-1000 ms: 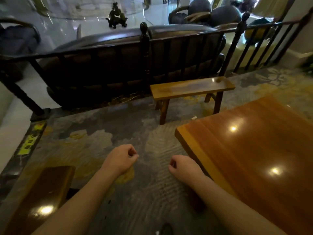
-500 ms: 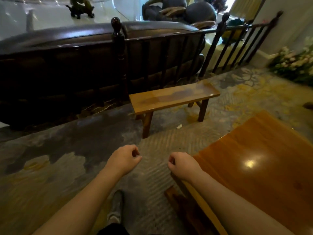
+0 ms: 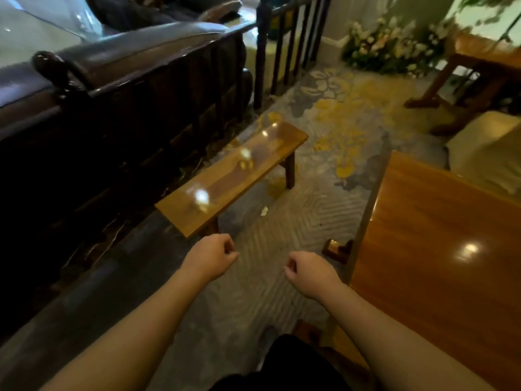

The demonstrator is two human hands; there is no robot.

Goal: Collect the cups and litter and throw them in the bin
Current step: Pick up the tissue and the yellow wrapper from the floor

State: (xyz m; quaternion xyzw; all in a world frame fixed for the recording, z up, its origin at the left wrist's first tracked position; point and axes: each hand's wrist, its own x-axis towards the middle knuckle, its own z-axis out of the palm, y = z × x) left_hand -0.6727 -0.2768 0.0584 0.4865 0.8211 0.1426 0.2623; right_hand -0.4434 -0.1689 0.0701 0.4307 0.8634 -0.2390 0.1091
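A small white scrap of litter [image 3: 264, 211] lies on the patterned carpet beside the wooden bench [image 3: 234, 176], just past its near leg. My left hand [image 3: 210, 256] and my right hand [image 3: 308, 273] are held out low in front of me, both curled into loose fists with nothing in them. The scrap lies ahead of both hands, well apart from them. No cup and no bin are in view.
A glossy wooden table [image 3: 439, 249] fills the right side, its foot [image 3: 337, 249] on the carpet near my right hand. A dark railing [image 3: 158, 114] with a sofa behind runs along the left. Flowers [image 3: 392, 49], another table [image 3: 479, 69] and a cream seat [image 3: 487, 150] stand at the back right.
The view has swung right and moved forward: the bench now lies closer and at an angle, and the flowers and far table have come into sight. Both fists keep the same pose.
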